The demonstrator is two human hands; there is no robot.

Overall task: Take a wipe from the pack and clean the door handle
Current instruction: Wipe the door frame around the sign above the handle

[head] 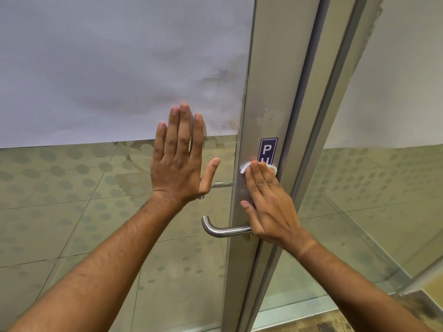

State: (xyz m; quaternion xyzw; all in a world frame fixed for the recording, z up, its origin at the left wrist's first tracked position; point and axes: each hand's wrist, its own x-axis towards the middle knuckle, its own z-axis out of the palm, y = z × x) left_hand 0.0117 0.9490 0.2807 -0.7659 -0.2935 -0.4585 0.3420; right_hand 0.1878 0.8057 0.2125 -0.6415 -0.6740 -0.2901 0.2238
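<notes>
A steel lever door handle (221, 230) juts left from the metal door stile (271, 92) of a glass door. My right hand (271, 204) lies flat on the stile plate just above the handle, pressing a white wipe (244, 168) under its fingertips, below a blue sign (268, 149). My left hand (181, 159) is spread flat against the glass pane to the left, fingers pointing up, holding nothing. The pack of wipes is not in view.
The glass pane (107, 68) is frosted above and dotted below, with tiled floor showing through. A second glass panel (383, 164) stands to the right of the frame. A worn floor strip (335, 322) runs along the bottom right.
</notes>
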